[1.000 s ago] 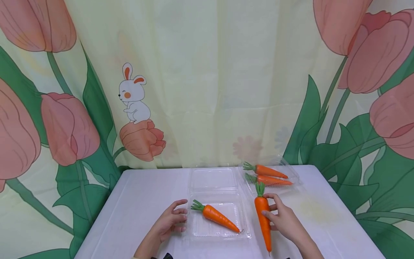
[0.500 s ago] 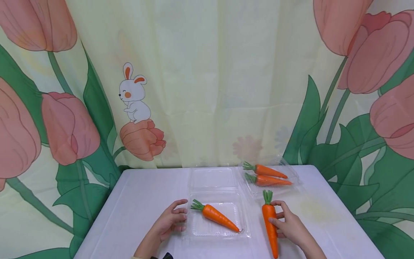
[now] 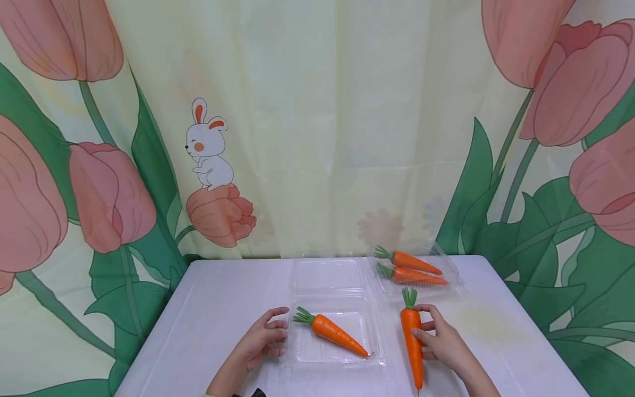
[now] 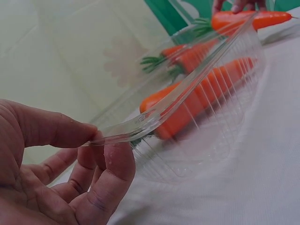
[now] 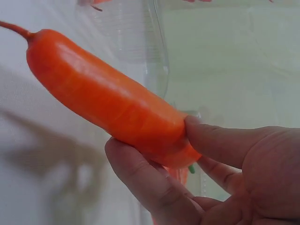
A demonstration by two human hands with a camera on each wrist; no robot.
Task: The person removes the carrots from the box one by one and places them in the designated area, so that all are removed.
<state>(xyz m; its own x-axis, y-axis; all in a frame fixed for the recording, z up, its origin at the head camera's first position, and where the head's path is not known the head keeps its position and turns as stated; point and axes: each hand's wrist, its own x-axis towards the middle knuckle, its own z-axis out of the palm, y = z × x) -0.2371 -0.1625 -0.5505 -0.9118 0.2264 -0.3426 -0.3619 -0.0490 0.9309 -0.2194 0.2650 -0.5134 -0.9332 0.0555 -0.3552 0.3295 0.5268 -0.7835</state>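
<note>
Your left hand (image 3: 262,341) pinches the rim of the open clear container (image 3: 329,364) between thumb and index finger. Inside, the loose carrot (image 3: 339,334) lies slantwise, its green top toward that hand but apart from its fingers. Further right, over the desk (image 3: 488,364), your right hand (image 3: 443,344) pinches the held carrot (image 3: 412,344), thumb against fingers, green top pointing away from you. Behind it, two carrots (image 3: 416,263) lie in the rear container (image 3: 450,268). The left wrist view shows your pinch on the rim, which the head view leaves unclear; the right wrist view shows a dark shadow (image 5: 51,154) below the held carrot.
</note>
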